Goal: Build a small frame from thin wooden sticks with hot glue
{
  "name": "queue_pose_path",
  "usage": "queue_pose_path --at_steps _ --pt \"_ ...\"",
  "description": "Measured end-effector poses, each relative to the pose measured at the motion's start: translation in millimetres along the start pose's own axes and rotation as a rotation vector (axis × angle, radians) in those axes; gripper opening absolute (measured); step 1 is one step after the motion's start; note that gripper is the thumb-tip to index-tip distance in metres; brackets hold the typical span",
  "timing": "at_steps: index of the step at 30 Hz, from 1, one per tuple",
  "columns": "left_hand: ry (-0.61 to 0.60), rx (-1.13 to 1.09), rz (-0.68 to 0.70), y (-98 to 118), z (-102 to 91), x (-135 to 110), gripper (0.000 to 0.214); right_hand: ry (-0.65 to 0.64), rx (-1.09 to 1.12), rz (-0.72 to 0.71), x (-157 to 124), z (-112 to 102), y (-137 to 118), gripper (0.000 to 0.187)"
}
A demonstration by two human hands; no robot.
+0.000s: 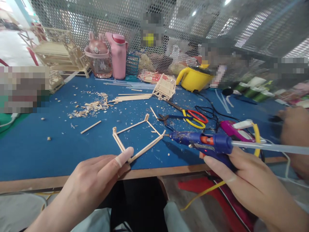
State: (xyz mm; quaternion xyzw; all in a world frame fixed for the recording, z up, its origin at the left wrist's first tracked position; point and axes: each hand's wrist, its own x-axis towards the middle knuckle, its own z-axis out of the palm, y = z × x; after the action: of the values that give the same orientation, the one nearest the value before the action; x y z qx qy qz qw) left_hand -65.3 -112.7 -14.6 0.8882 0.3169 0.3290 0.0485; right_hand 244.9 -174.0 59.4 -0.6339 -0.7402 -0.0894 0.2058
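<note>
My left hand (103, 170) pinches the near corner of a four-sided frame of thin wooden sticks (147, 147) at the table's front edge. Short upright pieces stand at its far and left corners. In my right hand (248, 180) is a blue hot glue gun (193, 139), my fingers wrapped round its grip. A clear glue stick (270, 146) sticks out of its back. The nozzle points left and is at the frame's right corner; whether it touches I cannot tell. Finger covers wrap some fingertips of my left hand.
Behind the frame lie pliers (176, 117), scissors (198, 117), loose sticks (135, 97) and a pile of wood scraps (93, 105). A small wooden model (165, 87), pink bottle (118, 58) and yellow pot (196, 78) stand farther back. Another person's arm (295, 138) is at right.
</note>
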Motion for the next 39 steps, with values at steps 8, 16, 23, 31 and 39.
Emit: queue_pose_path --at_steps 8,16,23,31,39 --pt "0.178 -0.038 -0.125 -12.6 -10.9 10.5 0.033 0.007 -0.078 -0.067 6.7 4.8 0.8 0.024" --pt "-0.027 -0.116 -0.074 -20.0 -4.4 14.9 0.034 -0.011 -0.074 -0.040 2.7 5.7 5.1 0.027" --pt "-0.020 -0.125 -0.091 -20.1 -3.9 11.5 0.035 -0.007 -0.082 -0.062 3.1 5.2 8.2 0.027" --pt "0.020 -0.052 -0.183 -20.4 -7.1 16.2 0.033 0.021 0.275 0.357 -4.3 3.1 -7.7 0.024" --pt "-0.144 -0.130 -0.600 -36.4 -23.4 41.3 0.056 -0.137 0.852 0.653 0.1 18.6 -43.7 0.026"
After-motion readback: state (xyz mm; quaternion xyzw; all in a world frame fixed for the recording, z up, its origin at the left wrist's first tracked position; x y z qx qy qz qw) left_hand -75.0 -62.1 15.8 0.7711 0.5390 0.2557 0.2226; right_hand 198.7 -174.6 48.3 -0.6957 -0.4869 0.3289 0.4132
